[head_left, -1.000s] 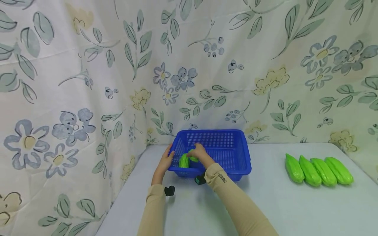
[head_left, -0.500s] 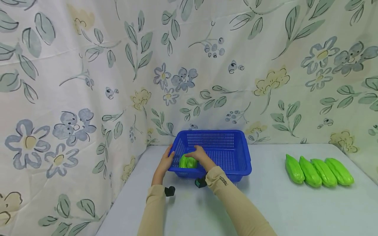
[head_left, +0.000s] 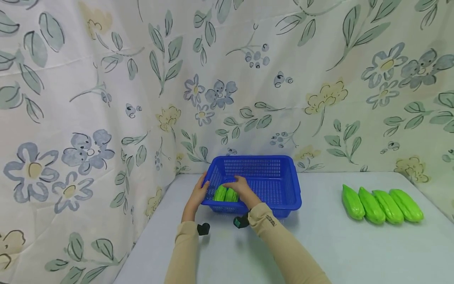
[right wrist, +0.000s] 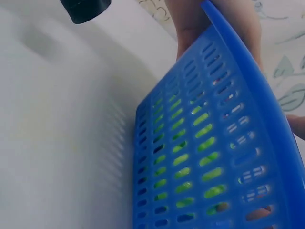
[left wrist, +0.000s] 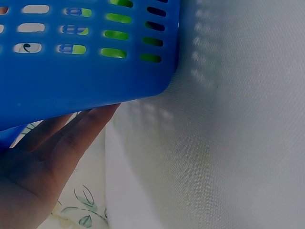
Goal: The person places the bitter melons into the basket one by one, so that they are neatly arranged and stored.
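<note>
In the head view, two ridged green gourds lie side by side in the near left end of a blue basket [head_left: 271,207], just left of the frame's centre and low. The left gourd [head_left: 219,193] has its long axis running up the frame, its top leaning right; the right gourd [head_left: 231,195] lies more nearly straight up and down. The right hand [head_left: 243,188] is over the right gourd from the upper right, thumb and fingers parted, pointing left above the gourd's upper end; whether the fingertips touch it I cannot tell. The left hand [head_left: 198,194] lies along the basket's left side, fingers extended, touching the rim. At the frame's right, four more gourds [head_left: 383,206] lie in a row on the white table [head_left: 319,244], long axes slanting from upper left to lower right.

In the left wrist view, straight left-hand fingers reach up from the lower left to the basket's wall; green shows through slots at the top centre.

In the right wrist view, the slotted wall fills the centre and lower right, green behind it; a fingertip shows at the right edge, and the right hand's grasp is hidden.
</note>
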`<state>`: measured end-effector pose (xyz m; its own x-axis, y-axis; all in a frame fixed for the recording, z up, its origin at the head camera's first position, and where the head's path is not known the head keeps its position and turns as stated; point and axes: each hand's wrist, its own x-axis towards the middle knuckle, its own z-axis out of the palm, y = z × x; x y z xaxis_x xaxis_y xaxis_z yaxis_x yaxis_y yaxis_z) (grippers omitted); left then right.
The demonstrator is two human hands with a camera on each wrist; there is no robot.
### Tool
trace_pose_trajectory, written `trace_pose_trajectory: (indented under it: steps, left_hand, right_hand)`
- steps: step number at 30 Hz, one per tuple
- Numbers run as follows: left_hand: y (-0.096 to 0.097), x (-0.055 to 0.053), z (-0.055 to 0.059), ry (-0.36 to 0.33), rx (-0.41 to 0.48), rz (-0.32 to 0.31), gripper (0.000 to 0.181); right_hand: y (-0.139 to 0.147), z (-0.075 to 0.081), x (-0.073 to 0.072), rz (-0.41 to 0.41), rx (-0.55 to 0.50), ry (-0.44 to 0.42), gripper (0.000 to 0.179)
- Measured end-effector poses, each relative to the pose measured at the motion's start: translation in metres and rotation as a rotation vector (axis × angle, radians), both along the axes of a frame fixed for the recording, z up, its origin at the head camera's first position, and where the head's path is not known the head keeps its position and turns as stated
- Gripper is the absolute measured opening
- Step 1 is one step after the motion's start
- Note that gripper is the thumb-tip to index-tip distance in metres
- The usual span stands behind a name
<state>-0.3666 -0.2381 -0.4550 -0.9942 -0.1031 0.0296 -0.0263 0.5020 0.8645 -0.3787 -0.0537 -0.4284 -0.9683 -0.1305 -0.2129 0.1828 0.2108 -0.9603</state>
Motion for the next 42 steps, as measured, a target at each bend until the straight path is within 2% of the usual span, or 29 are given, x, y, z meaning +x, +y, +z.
trace_pose_trajectory:
  steps: [9, 16, 29, 42]
  left_hand:
    - [0.001, -0.001, -0.001, -0.007, 0.015, 0.003, 0.054]
    - [0.003, -0.002, 0.002, -0.009, 0.01, 0.005, 0.054]
    - [0.004, -0.001, 0.003, -0.014, 0.022, -0.003, 0.054]
    - [-0.001, -0.004, -0.001, 0.005, -0.001, -0.012, 0.054]
  right_hand:
    - [0.0, -0.008, 0.0, -0.046, -0.046, 0.008, 0.079]
    - [0.008, -0.005, 0.001, -0.061, -0.197, -0.049, 0.077]
    - [0.017, 0.001, 0.004, -0.034, -0.293, -0.075, 0.079]
    - [0.032, 0.007, 0.011, 0.027, -0.362, -0.041, 0.077]
